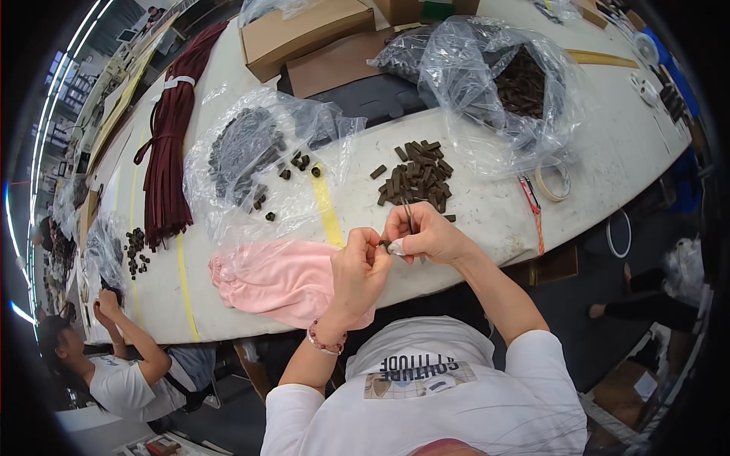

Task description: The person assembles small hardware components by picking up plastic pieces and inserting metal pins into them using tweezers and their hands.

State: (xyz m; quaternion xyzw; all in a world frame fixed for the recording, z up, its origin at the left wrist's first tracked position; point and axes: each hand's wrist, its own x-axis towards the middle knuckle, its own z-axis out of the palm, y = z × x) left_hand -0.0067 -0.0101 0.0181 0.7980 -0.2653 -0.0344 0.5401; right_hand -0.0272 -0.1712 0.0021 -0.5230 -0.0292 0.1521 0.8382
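Note:
My two hands meet over the table's near edge. Between the fingertips of my left hand [360, 272] is a small dark brown piece [385, 245], probably a short rolled strip; its details are too small to make out. My right hand [432, 234] pinches against the same piece and also grips slim dark tweezers [408, 216] pointing up and away from me. Something white covers its thumb tip. Just beyond lies a loose pile of short dark brown strips [417, 176]. A pink cloth [277, 285] with a gathered end rests beside and under my left forearm.
A clear bag [251, 152] of small dark rings lies left of the pile; another bag [525, 83] of brown strips stands behind it. Maroon cords [169, 144] are bundled farther left. A cardboard box [304, 34], a tape roll [553, 181] and a seated co-worker [125, 380] surround my spot.

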